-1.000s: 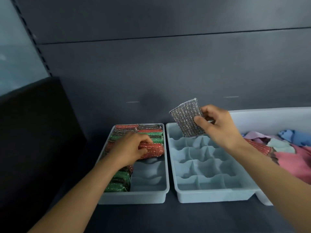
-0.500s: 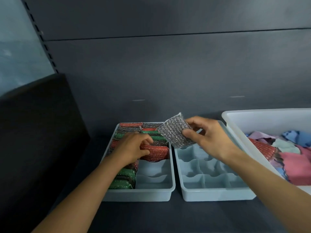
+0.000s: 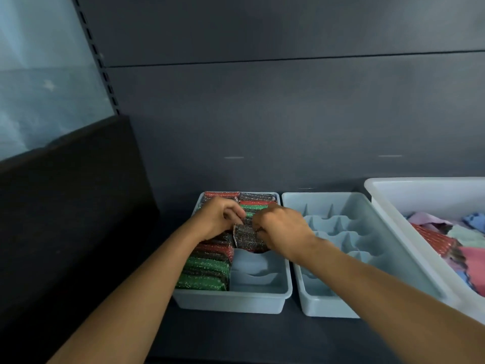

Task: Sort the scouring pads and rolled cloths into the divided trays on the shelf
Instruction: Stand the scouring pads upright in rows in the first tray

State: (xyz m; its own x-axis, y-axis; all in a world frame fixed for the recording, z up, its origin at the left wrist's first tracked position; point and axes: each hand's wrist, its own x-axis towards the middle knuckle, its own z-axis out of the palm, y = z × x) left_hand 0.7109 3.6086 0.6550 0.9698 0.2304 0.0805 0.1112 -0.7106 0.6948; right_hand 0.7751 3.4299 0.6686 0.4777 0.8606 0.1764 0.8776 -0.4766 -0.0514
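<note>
Fingertips of the left hand (image 3: pixel 219 219) and right hand (image 3: pixel 282 227) curl together, pinching the top edge of a silver scouring pad (image 3: pixel 246 240) standing midway along the left tray's (image 3: pixel 231 296) right column. Knuckles hide that edge. Red and green pads (image 3: pixel 207 269) fill the left column. The right forearm crosses the right tray (image 3: pixel 328 196). A white bin (image 3: pixel 420 182) of cloths (image 3: pixel 469 237) is cut off at the right.

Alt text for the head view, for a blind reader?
Left hand and right hand hold a silver scouring pad in a blue tray of red and green pads; right of it, another divided tray and a white bin of cloths.
</note>
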